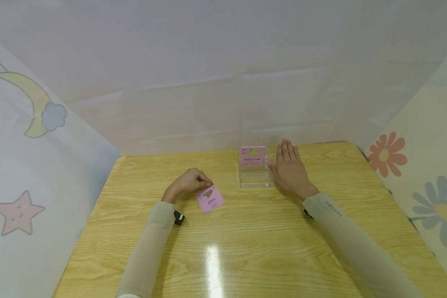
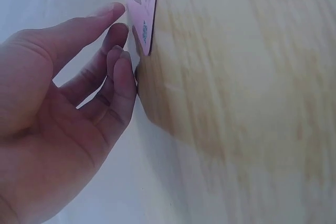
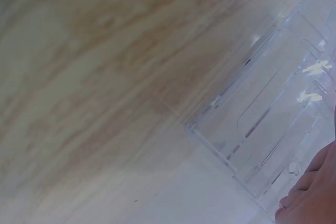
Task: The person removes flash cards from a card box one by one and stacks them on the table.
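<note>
A pink card printed "yam" (image 1: 210,199) is at the front left of a clear stand. My left hand (image 1: 188,181) pinches it at the top edge between thumb and index finger. In the left wrist view the thumb tip meets the card (image 2: 143,11), and the other fingers curl loosely below. The clear plastic stand (image 1: 254,185) has tiers, with a pink "marrow" card (image 1: 253,156) upright in its back slot. My right hand (image 1: 291,169) lies flat along the stand's right side, fingers straight, thumb at its edge. Part of that hand (image 3: 310,195) shows beside the clear stand (image 3: 262,119).
The wooden table (image 1: 253,244) ends at a pale cloth (image 1: 193,116) behind the stand. Printed side cloths with a star (image 1: 19,213) and flowers (image 1: 383,155) flank it. A small black piece (image 1: 179,217) sits at the left wrist.
</note>
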{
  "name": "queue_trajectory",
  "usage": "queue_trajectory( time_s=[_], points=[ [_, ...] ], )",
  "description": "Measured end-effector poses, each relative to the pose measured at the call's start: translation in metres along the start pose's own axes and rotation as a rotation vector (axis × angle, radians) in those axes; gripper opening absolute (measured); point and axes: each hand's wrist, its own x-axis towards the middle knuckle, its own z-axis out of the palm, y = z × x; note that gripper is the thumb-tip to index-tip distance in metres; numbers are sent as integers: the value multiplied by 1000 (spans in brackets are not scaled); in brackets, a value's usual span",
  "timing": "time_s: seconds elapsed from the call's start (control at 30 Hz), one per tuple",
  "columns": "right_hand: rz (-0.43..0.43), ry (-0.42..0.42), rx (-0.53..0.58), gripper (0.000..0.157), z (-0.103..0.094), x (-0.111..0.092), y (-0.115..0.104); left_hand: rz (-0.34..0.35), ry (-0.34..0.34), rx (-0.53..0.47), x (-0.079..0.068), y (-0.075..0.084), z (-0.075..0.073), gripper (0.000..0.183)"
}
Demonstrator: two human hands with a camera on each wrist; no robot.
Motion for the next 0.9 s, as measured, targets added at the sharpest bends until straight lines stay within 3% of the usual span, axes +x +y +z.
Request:
queue_trajectory(
  time_s=[0.53,0.9],
  points=[
    [6,-3,18,81,2,0,1,-38,63,-6,0,10,-1,19],
    [2,-12,11,82,4,1,2,33,102,11,2,21,-6,23]
  ],
)
